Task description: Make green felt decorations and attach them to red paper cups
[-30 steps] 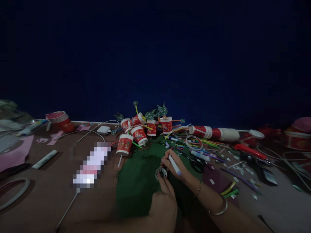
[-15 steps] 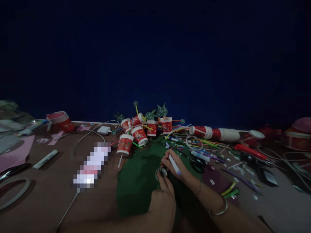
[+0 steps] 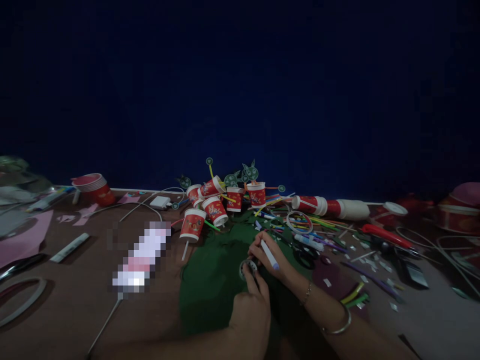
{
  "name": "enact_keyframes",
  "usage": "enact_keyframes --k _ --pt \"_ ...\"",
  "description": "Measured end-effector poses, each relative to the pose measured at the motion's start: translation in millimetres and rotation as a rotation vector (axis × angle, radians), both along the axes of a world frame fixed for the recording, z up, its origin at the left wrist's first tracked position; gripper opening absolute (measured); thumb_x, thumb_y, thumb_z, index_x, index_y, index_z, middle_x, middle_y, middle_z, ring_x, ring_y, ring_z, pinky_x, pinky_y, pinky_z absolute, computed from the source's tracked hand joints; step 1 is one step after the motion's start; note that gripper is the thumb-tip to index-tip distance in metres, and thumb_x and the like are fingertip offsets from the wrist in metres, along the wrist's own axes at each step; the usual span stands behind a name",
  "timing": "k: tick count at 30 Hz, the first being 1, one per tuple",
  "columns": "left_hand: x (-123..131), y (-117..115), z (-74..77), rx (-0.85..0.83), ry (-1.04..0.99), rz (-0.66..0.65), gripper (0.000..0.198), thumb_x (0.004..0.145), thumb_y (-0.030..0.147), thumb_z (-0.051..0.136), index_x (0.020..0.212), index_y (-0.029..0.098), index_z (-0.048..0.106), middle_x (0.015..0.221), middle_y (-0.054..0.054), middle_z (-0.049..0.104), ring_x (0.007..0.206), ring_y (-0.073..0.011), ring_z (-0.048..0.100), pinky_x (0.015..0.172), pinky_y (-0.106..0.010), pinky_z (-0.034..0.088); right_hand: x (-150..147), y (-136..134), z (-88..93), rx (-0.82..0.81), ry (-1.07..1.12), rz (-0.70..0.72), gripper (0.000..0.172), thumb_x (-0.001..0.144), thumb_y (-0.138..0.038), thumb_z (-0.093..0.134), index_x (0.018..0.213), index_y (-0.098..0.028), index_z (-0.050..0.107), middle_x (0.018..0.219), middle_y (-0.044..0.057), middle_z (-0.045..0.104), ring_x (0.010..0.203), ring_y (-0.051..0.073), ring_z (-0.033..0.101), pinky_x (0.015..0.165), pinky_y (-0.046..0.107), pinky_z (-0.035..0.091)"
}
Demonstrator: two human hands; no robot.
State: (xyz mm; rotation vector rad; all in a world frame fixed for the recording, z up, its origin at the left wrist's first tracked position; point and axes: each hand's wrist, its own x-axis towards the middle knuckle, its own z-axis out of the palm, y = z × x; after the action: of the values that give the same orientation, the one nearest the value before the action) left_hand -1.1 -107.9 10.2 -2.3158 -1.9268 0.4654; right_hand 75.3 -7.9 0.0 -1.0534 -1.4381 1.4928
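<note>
My right hand (image 3: 267,250) is closed around a marker (image 3: 270,255) with a white barrel and lilac end; its tip is hidden by the fingers. With fingers stretched down, my left hand (image 3: 252,297) presses a small round white-rimmed ring (image 3: 243,270), perhaps a tape roll, against the green paper (image 3: 210,280). The right fingers and marker are at the ring's upper right edge. Whether any mark is on the paper there, I cannot see.
Red paper cups (image 3: 193,225) with straws and green cutouts stand or lie at the back. A lit phone (image 3: 144,255), blurred out, lies left. On the right are scissors (image 3: 305,254), pipe cleaners (image 3: 333,240), paper scraps and a red-handled tool (image 3: 388,235). A glue-like tube (image 3: 70,247) lies far left.
Almost nothing differs. Both hands keep their places at the ring, with only a very slight shift of the view and of the left hand.
</note>
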Motion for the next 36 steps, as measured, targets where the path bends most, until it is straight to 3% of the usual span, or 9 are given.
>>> enact_keyframes --k 14,23,31,36 --pt "-1.5 1.7 -1.1 0.011 -0.006 -0.027 0.058 0.075 0.000 0.040 0.132 0.008 0.042 0.133 -0.032 0.036 0.056 -0.0187 0.067 0.048 -0.028 0.054 1.0 1.4 -7.6 0.074 -0.015 -0.005 0.029 0.072 -0.037 0.059 0.075 -0.023 0.034 0.065 -0.004 0.051 0.057 0.013 0.052 0.047 0.022 0.038" --pt "0.5 3.5 -4.1 0.010 -0.029 0.001 0.058 0.075 0.000 0.041 0.132 0.011 0.043 0.133 -0.031 0.036 0.057 -0.0182 0.067 0.049 -0.029 0.054 4.1 3.9 -17.6 0.116 0.053 0.077 0.029 0.074 -0.037 0.060 0.077 -0.022 0.035 0.066 -0.005 0.051 0.059 0.012 0.052 0.054 0.024 0.040" --pt "3.2 -0.1 -17.2 0.087 0.022 -0.003 0.058 0.074 -0.001 0.041 0.131 0.011 0.043 0.132 -0.031 0.040 0.051 -0.0147 0.065 0.046 -0.025 0.052 5.6 -0.1 -2.9 0.029 0.091 0.075 0.034 0.070 -0.042 0.063 0.078 -0.022 0.035 0.070 -0.003 0.056 0.065 0.015 0.057 0.052 0.023 0.039" --pt "7.8 -0.7 -22.5 0.110 0.028 -0.025 0.055 0.076 0.000 0.043 0.130 0.010 0.045 0.130 -0.032 0.040 0.049 -0.0131 0.064 0.044 -0.023 0.050 10.4 2.8 9.7 -0.121 0.187 -0.025 0.022 0.079 -0.043 0.048 0.080 -0.021 0.043 0.063 -0.001 0.057 0.061 0.015 0.058 0.050 0.023 0.038"
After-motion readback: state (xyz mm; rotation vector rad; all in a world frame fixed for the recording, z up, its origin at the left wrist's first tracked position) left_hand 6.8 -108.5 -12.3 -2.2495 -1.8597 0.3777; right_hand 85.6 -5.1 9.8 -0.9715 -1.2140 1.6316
